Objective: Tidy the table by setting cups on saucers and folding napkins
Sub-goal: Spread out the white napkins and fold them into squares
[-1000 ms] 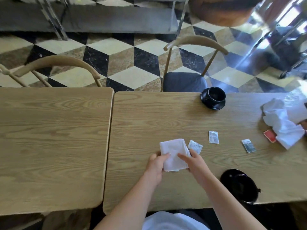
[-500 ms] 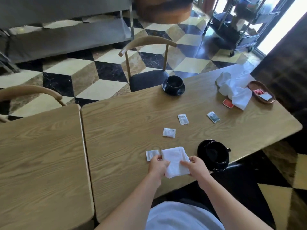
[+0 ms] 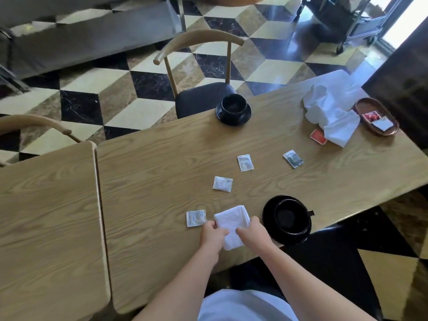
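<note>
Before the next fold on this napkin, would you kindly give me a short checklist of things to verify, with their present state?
1. Both hands on the folded napkin: left hand and right hand pinch it: ok.
2. Napkin lying flat on the table: ok.
3. Sachet clear of the napkin: close beside it, apart: ok.
4. Near cup on its saucer: ok.
5. Crumpled napkin folded: not ok.
6. Edges aligned under the hands: cannot tell.
</note>
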